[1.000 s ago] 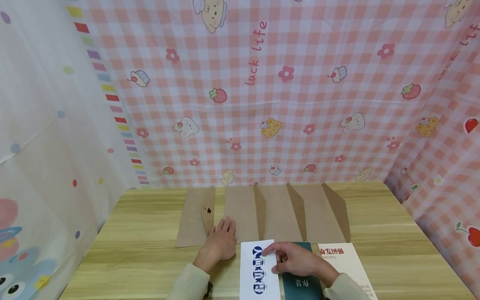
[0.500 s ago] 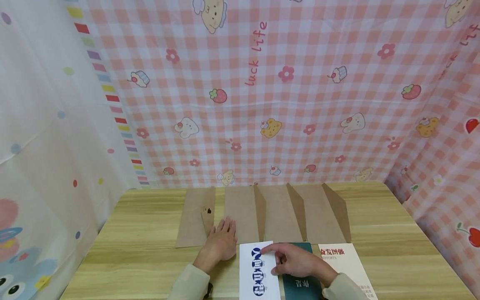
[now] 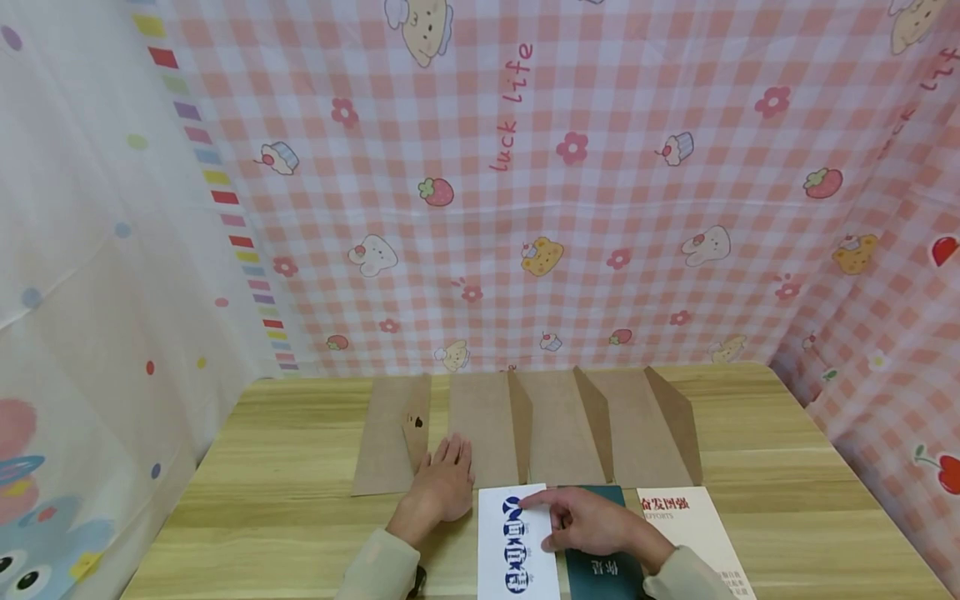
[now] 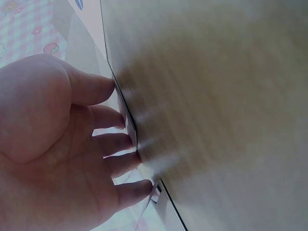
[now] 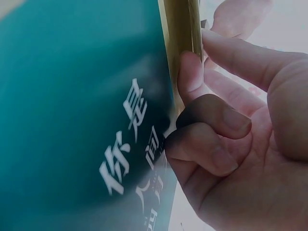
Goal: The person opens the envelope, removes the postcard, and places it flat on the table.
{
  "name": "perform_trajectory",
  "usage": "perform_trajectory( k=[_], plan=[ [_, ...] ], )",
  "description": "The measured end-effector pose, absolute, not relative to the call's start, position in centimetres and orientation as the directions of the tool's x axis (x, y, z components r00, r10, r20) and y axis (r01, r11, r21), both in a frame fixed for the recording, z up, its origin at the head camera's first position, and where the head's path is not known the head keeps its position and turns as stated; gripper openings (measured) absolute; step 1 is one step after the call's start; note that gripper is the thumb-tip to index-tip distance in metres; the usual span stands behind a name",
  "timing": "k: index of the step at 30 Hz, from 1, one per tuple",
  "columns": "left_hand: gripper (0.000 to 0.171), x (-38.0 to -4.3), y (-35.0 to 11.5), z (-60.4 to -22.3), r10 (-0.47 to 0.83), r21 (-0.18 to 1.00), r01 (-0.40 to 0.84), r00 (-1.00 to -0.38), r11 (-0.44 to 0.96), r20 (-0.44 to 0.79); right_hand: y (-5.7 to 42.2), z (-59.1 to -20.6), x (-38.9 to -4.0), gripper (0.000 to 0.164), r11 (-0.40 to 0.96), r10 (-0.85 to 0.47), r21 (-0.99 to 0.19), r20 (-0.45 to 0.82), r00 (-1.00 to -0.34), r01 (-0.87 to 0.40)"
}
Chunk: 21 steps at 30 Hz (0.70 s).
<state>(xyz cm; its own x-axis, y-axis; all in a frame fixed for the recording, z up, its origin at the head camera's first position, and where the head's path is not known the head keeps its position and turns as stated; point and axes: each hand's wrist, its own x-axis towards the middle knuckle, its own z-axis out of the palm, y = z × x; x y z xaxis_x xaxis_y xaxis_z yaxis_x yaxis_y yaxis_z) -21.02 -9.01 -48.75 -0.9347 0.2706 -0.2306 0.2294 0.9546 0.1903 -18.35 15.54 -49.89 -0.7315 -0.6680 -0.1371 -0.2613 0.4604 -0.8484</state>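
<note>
In the head view my left hand [image 3: 444,483] lies with extended fingers on the lower left edge of a brown paper envelope [image 3: 480,408]. Beside it, the leftmost envelope [image 3: 381,433] has dark print on its flap. My right hand [image 3: 592,518] touches a white card [image 3: 495,550] with blue characters, index finger reaching across its face and thumb near its right side. Its other fingers are curled in the right wrist view. Partly under that hand lies a dark green card [image 3: 600,579] with white characters. A cream card [image 3: 693,533] with red characters sits further right.
Two more brown envelopes, a middle one [image 3: 558,425] and a right one [image 3: 637,433], continue the row, flaps spread to the right. All lie on a wood-grain table [image 3: 262,500]. A pink checked cloth [image 3: 480,208] hangs behind its far edge.
The white card has shifted slightly left and toward the person, with the right index finger following it. The left hand and the envelopes stay where they were.
</note>
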Motion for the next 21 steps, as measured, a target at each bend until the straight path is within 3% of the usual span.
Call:
perform_trajectory(
  k=[21],
  plan=[
    [0.056, -21.09, -9.00, -48.94, 0.269, 0.190, 0.229, -0.938, 0.955, -0.221, 15.44, -49.69, -18.43, 0.049, 0.479, -0.673, -0.835, -0.154, -0.723, -0.268]
  ],
)
